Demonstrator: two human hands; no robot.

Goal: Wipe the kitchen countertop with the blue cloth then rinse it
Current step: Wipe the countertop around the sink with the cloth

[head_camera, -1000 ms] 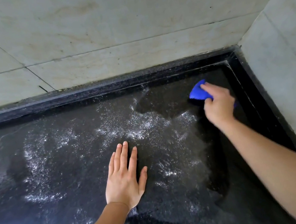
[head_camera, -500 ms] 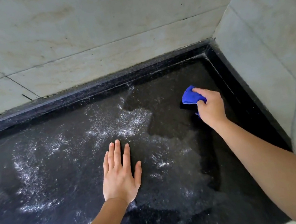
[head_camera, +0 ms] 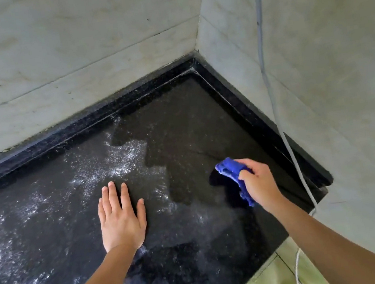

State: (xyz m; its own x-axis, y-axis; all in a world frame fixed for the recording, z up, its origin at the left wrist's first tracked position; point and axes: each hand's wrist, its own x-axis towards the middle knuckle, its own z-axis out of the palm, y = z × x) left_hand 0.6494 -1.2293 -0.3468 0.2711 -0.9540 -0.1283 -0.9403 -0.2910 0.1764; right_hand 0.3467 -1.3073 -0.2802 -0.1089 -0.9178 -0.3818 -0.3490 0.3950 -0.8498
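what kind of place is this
Probably a kitchen corner: a black speckled stone countertop with a raised lip meets pale tiled walls, and the right hand grips a blue cloth. No sink or appliance shows.

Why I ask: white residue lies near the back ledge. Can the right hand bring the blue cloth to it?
Probably yes. The right hand grips the blue cloth, and only bare countertop lies between it and the residue. The left hand rests flat nearer the person, out of that path.

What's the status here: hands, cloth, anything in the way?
Right hand grips the blue cloth, by the wiped dark patch. Left hand flat on the countertop. White residue unwiped to the cloth's left; no objects in its path.
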